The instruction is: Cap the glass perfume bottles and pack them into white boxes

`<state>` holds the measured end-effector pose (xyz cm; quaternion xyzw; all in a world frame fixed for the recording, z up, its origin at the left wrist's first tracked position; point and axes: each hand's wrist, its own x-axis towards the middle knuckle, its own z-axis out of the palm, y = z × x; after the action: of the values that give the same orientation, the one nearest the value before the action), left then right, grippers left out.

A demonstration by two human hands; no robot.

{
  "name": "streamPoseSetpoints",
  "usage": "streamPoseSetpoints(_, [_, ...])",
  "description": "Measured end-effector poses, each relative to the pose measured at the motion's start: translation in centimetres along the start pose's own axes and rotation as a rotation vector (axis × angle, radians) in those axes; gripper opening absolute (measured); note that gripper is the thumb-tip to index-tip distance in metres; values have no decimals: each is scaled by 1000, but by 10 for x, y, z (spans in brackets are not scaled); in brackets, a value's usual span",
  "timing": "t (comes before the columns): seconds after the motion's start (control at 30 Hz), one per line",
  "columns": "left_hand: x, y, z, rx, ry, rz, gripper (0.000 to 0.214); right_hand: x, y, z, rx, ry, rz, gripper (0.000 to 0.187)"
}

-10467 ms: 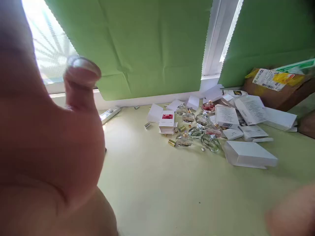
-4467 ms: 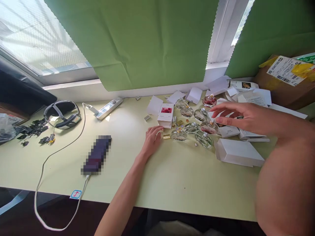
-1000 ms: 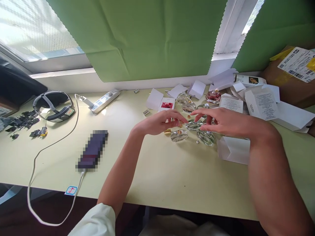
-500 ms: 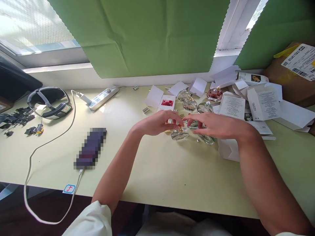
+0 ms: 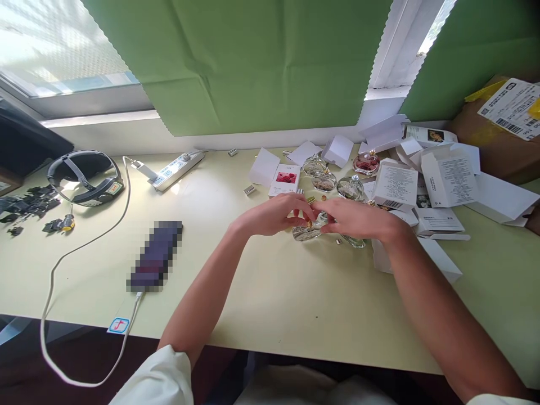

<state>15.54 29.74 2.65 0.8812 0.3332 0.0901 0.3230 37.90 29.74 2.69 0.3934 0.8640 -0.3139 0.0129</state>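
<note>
Both my hands meet over a clear round perfume bottle (image 5: 304, 233) with a gold top, lying on the pale yellow desk (image 5: 270, 292). My left hand (image 5: 274, 215) curls its fingers down onto the bottle's left side and gold top. From the right, my right hand (image 5: 356, 218) closes its fingertips on the same bottle. Several more round glass bottles (image 5: 324, 181) lie just behind, one with red contents (image 5: 366, 163). A small white box with a red picture (image 5: 284, 180) stands beyond my left hand.
White cartons and leaflets (image 5: 447, 180) are piled at the right, with a brown parcel (image 5: 498, 135) behind. A power strip (image 5: 177, 169), a headset (image 5: 84, 180), small black parts (image 5: 25, 202) and a blurred dark device (image 5: 156, 256) on a white cable lie at the left.
Both hands have come down and closed together onto the nearest clear bottle; half a second ago their fingers were spread just above it.
</note>
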Motion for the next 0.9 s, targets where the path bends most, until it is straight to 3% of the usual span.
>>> streamPoseSetpoints(0.47, [2,0,4,50,19,0,18,6,4,4,39,7,2,18])
streamPoseSetpoints(0.67, [2,1,2,-5,23,-13,31,5,3,3,14,7,23,18])
streamPoseSetpoints(0.77, [2,1,1,-26,65,-29,43,4,4,3,45,6,7,24])
streamPoseSetpoints(0.9, [4,-1,3,-81,79,-117,43,-6,5,-5,48,27,3,41])
